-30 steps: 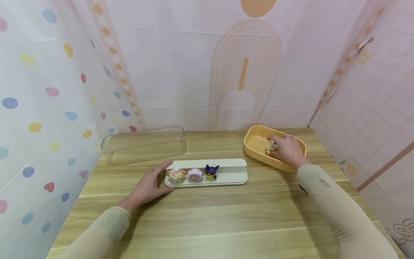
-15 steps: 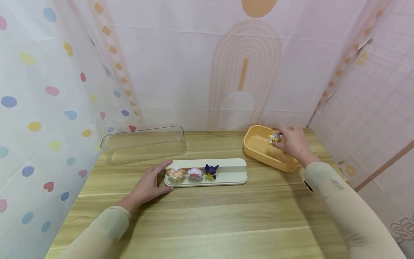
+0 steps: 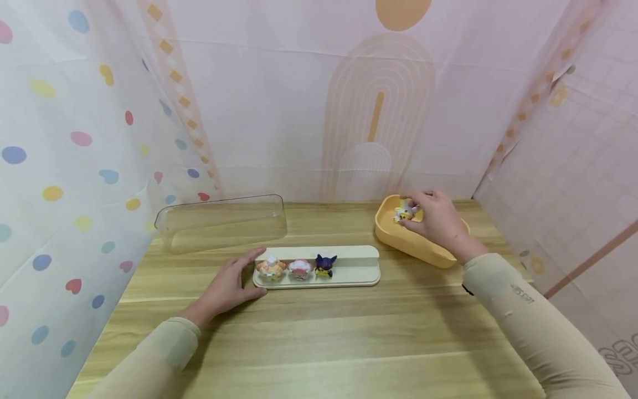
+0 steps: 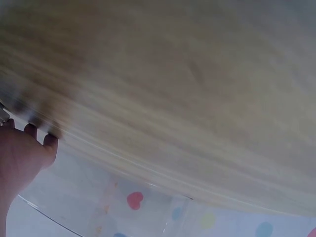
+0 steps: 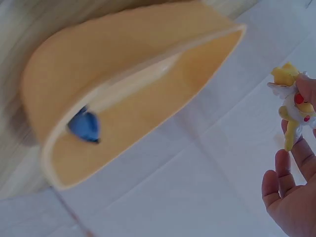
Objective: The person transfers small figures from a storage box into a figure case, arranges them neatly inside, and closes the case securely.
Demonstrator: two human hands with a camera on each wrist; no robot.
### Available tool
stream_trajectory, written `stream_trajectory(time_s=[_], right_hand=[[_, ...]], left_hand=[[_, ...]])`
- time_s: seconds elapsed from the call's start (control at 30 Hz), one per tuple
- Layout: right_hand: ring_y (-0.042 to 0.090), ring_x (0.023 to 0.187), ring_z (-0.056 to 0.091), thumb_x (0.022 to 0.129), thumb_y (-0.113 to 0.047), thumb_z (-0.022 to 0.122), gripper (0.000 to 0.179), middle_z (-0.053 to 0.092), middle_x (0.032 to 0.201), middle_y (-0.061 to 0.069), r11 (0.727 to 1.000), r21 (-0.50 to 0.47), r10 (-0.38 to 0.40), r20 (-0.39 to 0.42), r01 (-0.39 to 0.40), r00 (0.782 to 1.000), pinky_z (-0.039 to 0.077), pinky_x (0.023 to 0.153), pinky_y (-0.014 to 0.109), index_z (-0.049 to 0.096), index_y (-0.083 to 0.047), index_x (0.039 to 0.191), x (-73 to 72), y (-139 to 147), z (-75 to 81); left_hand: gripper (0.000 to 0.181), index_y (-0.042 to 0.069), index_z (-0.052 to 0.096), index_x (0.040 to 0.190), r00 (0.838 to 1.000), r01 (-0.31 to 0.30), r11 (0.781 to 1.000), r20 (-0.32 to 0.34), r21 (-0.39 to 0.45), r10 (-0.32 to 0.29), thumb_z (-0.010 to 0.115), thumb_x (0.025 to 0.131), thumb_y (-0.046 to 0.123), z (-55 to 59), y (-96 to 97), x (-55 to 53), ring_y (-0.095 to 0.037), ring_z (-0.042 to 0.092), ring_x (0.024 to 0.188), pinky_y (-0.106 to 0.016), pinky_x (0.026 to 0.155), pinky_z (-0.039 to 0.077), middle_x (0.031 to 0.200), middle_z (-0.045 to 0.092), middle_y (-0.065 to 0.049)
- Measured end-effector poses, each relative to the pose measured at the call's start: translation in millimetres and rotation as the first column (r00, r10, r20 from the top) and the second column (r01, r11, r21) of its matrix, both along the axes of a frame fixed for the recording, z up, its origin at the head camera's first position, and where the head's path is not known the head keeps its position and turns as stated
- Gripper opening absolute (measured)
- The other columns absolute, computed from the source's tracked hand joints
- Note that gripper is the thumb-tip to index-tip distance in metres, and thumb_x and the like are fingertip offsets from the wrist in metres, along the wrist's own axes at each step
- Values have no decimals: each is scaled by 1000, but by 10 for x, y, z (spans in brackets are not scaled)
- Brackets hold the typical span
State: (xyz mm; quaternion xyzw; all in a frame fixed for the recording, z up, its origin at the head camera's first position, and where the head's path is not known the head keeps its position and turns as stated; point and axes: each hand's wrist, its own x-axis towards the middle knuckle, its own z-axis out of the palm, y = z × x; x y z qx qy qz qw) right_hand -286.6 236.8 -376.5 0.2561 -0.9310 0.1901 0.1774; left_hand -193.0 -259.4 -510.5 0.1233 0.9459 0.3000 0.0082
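My right hand (image 3: 437, 221) pinches a small white-and-yellow toy figure (image 3: 405, 212) between thumb and fingers, above the orange bin (image 3: 406, 239). In the right wrist view the figure (image 5: 296, 106) shows yellow ears and red cheeks, clear of the bin. My left hand (image 3: 226, 289) grips the left end of a cream display base (image 3: 356, 274), thumb at the front edge and fingers at the back. In a row on the base stand an orange-and-white figure (image 3: 271, 269), a pink-and-white figure (image 3: 300, 269) and a purple-and-yellow figure (image 3: 325, 266).
A clear plastic cover (image 3: 224, 224) lies at the back left of the wooden table (image 3: 319, 338). Inside the bin is a blue piece (image 5: 85, 126), seen in the right wrist view. Patterned curtains (image 3: 259, 111) close off the back and sides.
My right hand has lifted the white-and-yellow figure from inside the bin and moved it left, toward the bin's back left corner. My left hand stays at the base.
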Motion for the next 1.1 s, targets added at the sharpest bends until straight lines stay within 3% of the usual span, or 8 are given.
stream_trajectory(time_s=[0.13,0.33,0.5,0.73,1.1], right_hand=[[43,109,64,80,-18,95,54,80,102,11,997,14,77,-60,-77,995,53,96,60,71,-7,128,42,-173,-3],[35,102,69,73,-21,99,55,78,94,4,983,46,185,-176,-180,967,53,96,56,73,-7,120,155,-390,-111],[30,100,64,76,-26,99,55,77,96,-1,977,76,207,-119,-199,971,51,94,52,73,-13,123,330,-559,-216],[26,108,65,80,-32,96,53,78,98,-6,970,132,208,-26,-203,978,49,101,50,72,-17,125,483,-763,-369],[28,115,63,80,-36,95,51,76,100,-4,961,222,158,43,-164,986,48,109,50,73,-13,119,570,-905,-591]], left_hand=[[99,38,34,167,1000,1,1000,-1,9,-1,91,86,35,-16,19,13,-57,45,146,-79,110,41,166,49,-17],[99,39,33,167,1000,7,1000,-9,-4,-7,91,87,38,-45,75,3,-55,47,145,-78,109,43,163,52,-17],[100,38,34,167,1000,22,1000,-20,2,-22,92,86,37,-52,120,-18,-55,47,144,-77,109,44,162,53,-18],[100,38,33,167,1000,21,1000,-8,5,-21,92,86,35,-23,129,-29,-56,45,146,-78,112,41,164,51,-17],[99,35,35,167,1000,24,1000,-10,3,-24,92,86,35,-18,132,-35,-57,46,145,-79,111,40,162,52,-20]])
